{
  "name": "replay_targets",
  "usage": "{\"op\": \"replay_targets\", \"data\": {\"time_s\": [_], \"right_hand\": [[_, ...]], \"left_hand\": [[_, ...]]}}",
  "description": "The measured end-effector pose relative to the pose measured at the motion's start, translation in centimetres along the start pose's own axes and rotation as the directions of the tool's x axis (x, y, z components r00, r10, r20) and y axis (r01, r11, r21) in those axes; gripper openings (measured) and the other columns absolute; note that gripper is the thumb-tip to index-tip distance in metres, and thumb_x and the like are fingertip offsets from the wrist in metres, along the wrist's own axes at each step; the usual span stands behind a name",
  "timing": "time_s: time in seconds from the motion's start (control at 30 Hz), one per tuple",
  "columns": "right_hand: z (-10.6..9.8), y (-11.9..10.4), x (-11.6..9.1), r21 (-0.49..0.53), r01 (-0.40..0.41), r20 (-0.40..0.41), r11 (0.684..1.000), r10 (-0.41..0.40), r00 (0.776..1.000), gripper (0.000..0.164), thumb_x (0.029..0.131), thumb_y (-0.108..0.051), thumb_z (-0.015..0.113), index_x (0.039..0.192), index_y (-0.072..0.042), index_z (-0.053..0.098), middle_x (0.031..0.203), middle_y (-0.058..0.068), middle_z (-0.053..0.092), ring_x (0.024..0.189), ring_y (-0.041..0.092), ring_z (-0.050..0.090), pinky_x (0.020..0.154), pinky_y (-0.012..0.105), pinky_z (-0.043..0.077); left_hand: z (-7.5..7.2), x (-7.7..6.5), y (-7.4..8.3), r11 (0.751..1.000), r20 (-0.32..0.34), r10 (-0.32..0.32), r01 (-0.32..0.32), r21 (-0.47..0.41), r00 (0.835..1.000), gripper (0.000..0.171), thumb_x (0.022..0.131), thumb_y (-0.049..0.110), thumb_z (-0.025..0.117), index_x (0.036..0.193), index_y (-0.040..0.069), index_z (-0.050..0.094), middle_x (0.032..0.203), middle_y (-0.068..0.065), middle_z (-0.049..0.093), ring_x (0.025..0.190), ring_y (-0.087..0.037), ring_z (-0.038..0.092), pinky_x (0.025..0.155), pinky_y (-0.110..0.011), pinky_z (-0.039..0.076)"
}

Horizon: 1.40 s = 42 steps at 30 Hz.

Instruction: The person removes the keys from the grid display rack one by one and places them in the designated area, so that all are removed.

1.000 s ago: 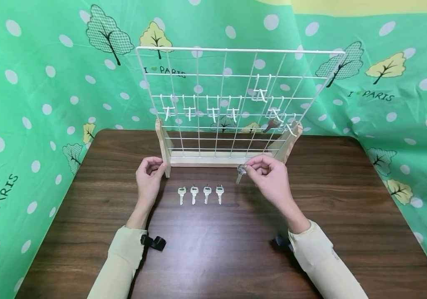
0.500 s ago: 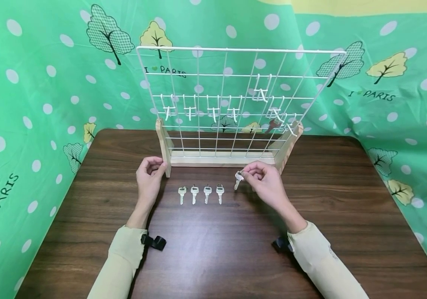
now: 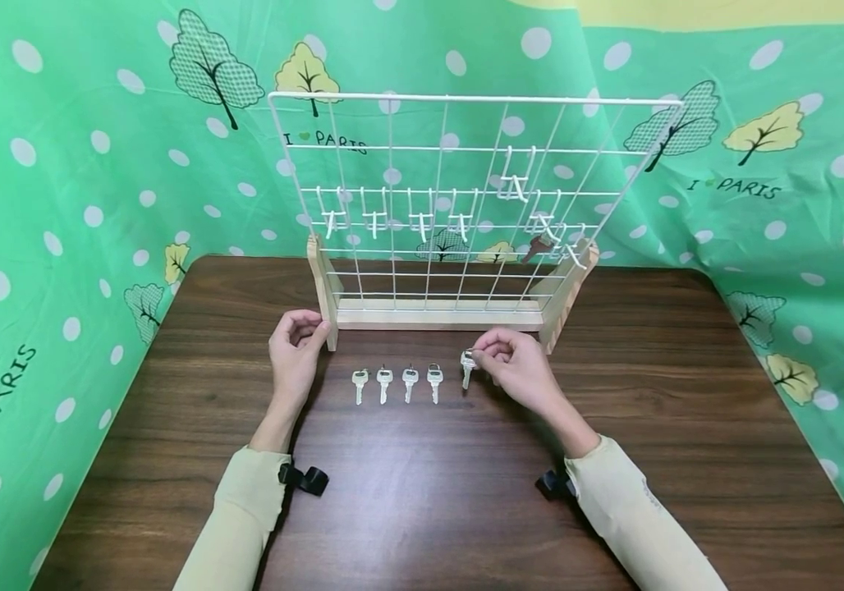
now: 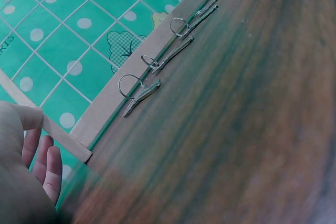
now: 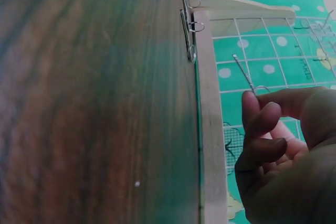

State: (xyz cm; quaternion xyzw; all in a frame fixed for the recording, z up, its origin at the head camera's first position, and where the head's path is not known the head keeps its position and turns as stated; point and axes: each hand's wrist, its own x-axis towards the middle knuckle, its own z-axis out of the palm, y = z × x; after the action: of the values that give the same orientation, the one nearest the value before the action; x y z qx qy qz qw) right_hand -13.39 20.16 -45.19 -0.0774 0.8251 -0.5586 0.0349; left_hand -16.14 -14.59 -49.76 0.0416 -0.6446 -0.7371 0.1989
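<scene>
In the head view my right hand (image 3: 514, 369) pinches a silver key (image 3: 466, 369) near its ring, between thumb and forefinger. The key hangs blade down, right of a row of several silver keys (image 3: 410, 384) that lie on the table. The right wrist view shows the held key (image 5: 244, 74) above the tabletop, out from the fingertips. My left hand (image 3: 296, 353) grips the left wooden support (image 3: 323, 291) of a white wire grid rack (image 3: 429, 148). The left wrist view has its thumb against that support (image 4: 65, 137), with the other fingers partly behind.
White hooks (image 3: 422, 223) hang on the grid, several in one row and others at the right. A brownish key (image 3: 538, 246) hangs from a right-hand hook. The dark wooden table (image 3: 422, 492) ends at a green patterned cloth (image 3: 134, 164).
My right hand has moved down and slightly left, bringing the held key nearer the table and the row of keys. The left hand stays on the support.
</scene>
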Motion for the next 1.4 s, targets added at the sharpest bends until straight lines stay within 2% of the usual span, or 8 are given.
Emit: {"op": "replay_targets", "data": {"time_s": [0.27,0.63,0.77,0.97,1.13,1.3,1.4], "right_hand": [[0.3,0.8,0.0,-0.041,-0.053,0.028,0.998,0.054,0.998,0.003,0.1,0.002,0.074,0.098,0.004,0.074,0.08,0.016,0.073,0.052,0.007,0.053,0.048,0.019,0.042],[0.9,2.1,0.0,-0.073,-0.093,0.037,0.993,0.096,0.995,0.004,0.098,-0.001,0.075,0.099,0.003,0.074,0.079,0.011,0.072,0.052,0.006,0.055,0.05,0.019,0.043],[1.1,2.1,-0.1,-0.095,-0.083,0.028,0.992,0.086,0.996,0.004,0.098,-0.002,0.075,0.099,0.002,0.074,0.079,0.008,0.072,0.051,0.006,0.056,0.05,0.019,0.043],[1.2,2.2,-0.2,-0.185,-0.046,0.005,0.982,0.048,0.999,0.005,0.097,-0.006,0.076,0.097,-0.001,0.076,0.079,0.003,0.072,0.053,0.004,0.057,0.053,0.02,0.044],[1.3,2.4,-0.3,-0.263,-0.012,-0.026,0.965,0.006,1.0,0.004,0.096,-0.007,0.079,0.093,-0.008,0.077,0.077,-0.002,0.067,0.06,0.004,0.052,0.057,0.021,0.041],[1.4,3.1,-0.2,-0.27,0.063,-0.055,0.961,-0.081,0.995,0.007,0.092,-0.008,0.078,0.088,-0.014,0.078,0.073,-0.005,0.063,0.061,0.008,0.052,0.056,0.022,0.04],[1.5,4.5,0.1,-0.264,0.139,-0.059,0.955,-0.16,0.985,0.007,0.091,-0.011,0.079,0.087,-0.017,0.078,0.072,-0.006,0.063,0.06,0.01,0.052,0.055,0.023,0.039]], "left_hand": [[0.0,0.0,0.0,1.0,0.0,-0.003,0.003,0.001,1.0,0.016,0.096,-0.011,0.077,0.109,-0.012,0.068,0.097,0.003,0.071,0.088,-0.008,0.066,0.079,-0.017,0.055],[-0.1,-0.1,0.0,1.0,0.002,-0.008,0.008,0.009,1.0,0.016,0.096,-0.01,0.077,0.11,-0.011,0.068,0.098,0.001,0.071,0.09,-0.008,0.066,0.082,-0.018,0.055],[-0.1,0.0,0.0,1.0,0.002,-0.007,0.007,0.009,1.0,0.017,0.096,-0.011,0.077,0.11,-0.013,0.067,0.098,0.003,0.071,0.089,-0.008,0.066,0.082,-0.018,0.055],[-0.1,0.0,0.1,1.0,0.006,0.005,-0.005,0.011,1.0,0.019,0.096,-0.012,0.076,0.112,-0.017,0.065,0.097,0.005,0.071,0.09,-0.007,0.066,0.081,-0.016,0.055],[0.0,-0.1,0.1,1.0,0.007,0.006,-0.006,0.012,1.0,0.021,0.096,-0.011,0.077,0.112,-0.017,0.066,0.099,0.0,0.071,0.09,-0.007,0.066,0.082,-0.016,0.056],[0.0,-0.1,0.1,1.0,0.004,0.007,-0.007,0.009,1.0,0.019,0.096,-0.011,0.077,0.111,-0.016,0.066,0.099,-0.001,0.071,0.09,-0.008,0.067,0.081,-0.016,0.056],[-0.1,-0.1,0.1,1.0,0.002,0.009,-0.009,0.005,1.0,0.018,0.097,-0.012,0.077,0.111,-0.016,0.067,0.098,0.003,0.071,0.089,-0.008,0.066,0.08,-0.016,0.056]]}}
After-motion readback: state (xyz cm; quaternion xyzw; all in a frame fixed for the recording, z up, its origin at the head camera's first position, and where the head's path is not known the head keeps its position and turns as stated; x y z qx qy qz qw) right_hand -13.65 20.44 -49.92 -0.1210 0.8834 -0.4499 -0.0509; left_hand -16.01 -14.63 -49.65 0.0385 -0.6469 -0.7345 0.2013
